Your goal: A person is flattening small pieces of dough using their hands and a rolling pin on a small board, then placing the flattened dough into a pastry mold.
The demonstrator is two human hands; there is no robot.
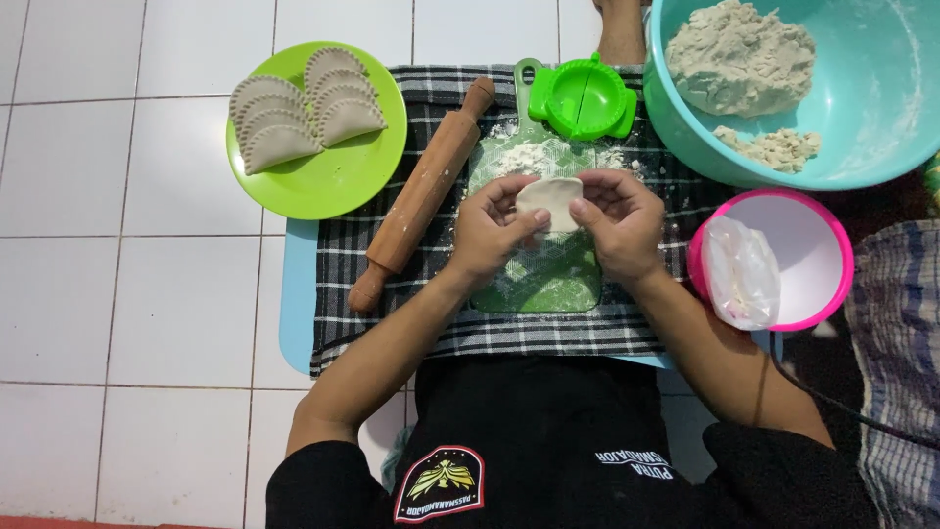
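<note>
Both hands (494, 230) (617, 220) pinch a soft, pale, floury dough round (548, 199).

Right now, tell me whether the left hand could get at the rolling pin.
Probably yes. The rolling pin lies uncovered on the checked cloth, just beside the left hand, nothing between. But both hands, the right hand too, hold a dough piece, which it must release first.

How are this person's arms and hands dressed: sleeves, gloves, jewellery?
Both the left hand and the right hand are bare: no gloves, rings or watch show. The forearms are uncovered; black sleeves begin near the elbows. The black top carries an emblem patch.
</note>
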